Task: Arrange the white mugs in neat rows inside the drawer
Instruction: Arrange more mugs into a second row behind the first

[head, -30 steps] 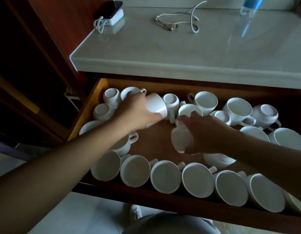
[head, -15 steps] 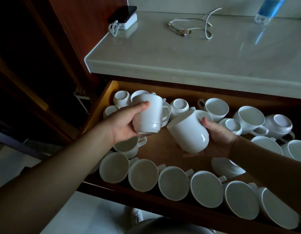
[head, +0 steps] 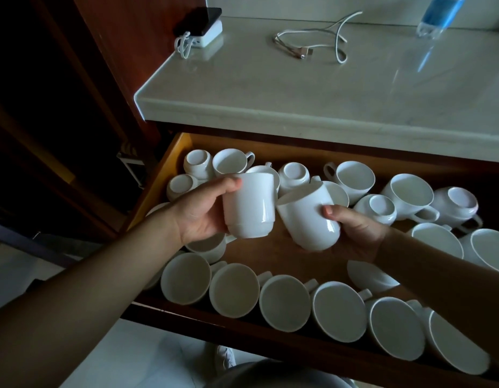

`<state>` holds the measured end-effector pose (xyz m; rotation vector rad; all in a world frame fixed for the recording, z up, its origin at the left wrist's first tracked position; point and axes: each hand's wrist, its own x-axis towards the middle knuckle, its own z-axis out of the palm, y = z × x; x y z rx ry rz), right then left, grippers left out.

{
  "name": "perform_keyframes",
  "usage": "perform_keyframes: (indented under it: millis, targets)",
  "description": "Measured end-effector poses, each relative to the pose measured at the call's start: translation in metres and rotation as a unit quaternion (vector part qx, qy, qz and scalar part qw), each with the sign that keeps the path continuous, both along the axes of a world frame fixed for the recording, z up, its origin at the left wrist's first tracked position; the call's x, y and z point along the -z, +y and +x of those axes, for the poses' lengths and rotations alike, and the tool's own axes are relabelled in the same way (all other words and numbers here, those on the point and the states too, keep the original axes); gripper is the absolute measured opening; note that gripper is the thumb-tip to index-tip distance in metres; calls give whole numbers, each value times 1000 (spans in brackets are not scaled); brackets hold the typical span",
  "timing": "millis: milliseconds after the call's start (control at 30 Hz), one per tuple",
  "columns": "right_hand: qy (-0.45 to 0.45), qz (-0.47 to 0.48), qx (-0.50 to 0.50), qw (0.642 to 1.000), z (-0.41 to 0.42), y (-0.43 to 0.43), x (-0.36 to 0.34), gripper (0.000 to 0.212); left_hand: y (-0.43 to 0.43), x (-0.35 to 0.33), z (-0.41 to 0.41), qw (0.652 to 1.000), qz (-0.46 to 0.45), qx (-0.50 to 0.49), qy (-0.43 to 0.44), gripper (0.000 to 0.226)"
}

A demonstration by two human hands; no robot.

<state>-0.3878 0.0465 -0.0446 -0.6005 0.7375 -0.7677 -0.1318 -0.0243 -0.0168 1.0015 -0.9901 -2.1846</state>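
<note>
My left hand (head: pixel 202 212) grips a tall white mug (head: pixel 249 205), held upright above the open wooden drawer (head: pixel 170 169). My right hand (head: pixel 354 233) holds a second tall white mug (head: pixel 308 219), tilted with its mouth toward the back left. The two held mugs almost touch over the drawer's middle. A row of several wide white cups (head: pixel 284 302) lies on its side along the drawer's front. More white cups and mugs (head: pixel 354 177) stand loosely at the back, some upside down.
A pale stone countertop (head: pixel 326 88) overhangs the drawer's back. On it lie a phone on a white charger (head: pixel 200 25), a white cable (head: pixel 321 42) and a clear bottle with a blue label (head: pixel 435 12). A dark wooden cabinet side (head: pixel 102 79) stands at left.
Both hands have lifted their mugs out of the drawer. Since half a second ago they have brought the two mugs closer together, and the view has moved nearer.
</note>
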Motion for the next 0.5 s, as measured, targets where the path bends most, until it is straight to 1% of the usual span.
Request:
perform_keyframes:
  millis: [33, 100, 167, 200, 267, 300, 367, 400, 467, 500]
  targets:
    - [7, -10, 0, 1000, 0, 1, 0, 76, 1, 0, -2, 1000, -12, 10, 9, 31]
    - [20, -26, 1, 999, 0, 3, -2, 76, 3, 0, -4, 998, -47, 35, 1, 42]
    - [51, -43, 6, 998, -1, 6, -3, 80, 1, 1, -5, 995, -77, 35, -48, 38]
    - [73, -58, 7, 996, -1, 7, -3, 84, -1, 2, -5, 990, -106, 34, -86, 39]
    - [106, -79, 13, 991, -2, 8, -2, 91, -3, 2, -3, 966, -193, 57, -164, 45]
    - [114, -86, 14, 990, -3, 8, -1, 90, -2, 0, -2, 951, -227, 76, -196, 50]
    - [123, -95, 12, 988, -5, 9, 0, 85, -4, -4, 0, 922, -264, 119, -258, 64]
    - [128, -97, 11, 987, -6, 9, 0, 87, -4, -5, 0, 908, -279, 138, -282, 66]
    - [132, -94, 9, 987, -7, 8, 0, 99, -5, -7, 0, 881, -309, 169, -316, 68]
    - [132, -92, 7, 987, -8, 7, 0, 104, -6, -7, -1, 873, -318, 178, -325, 70]
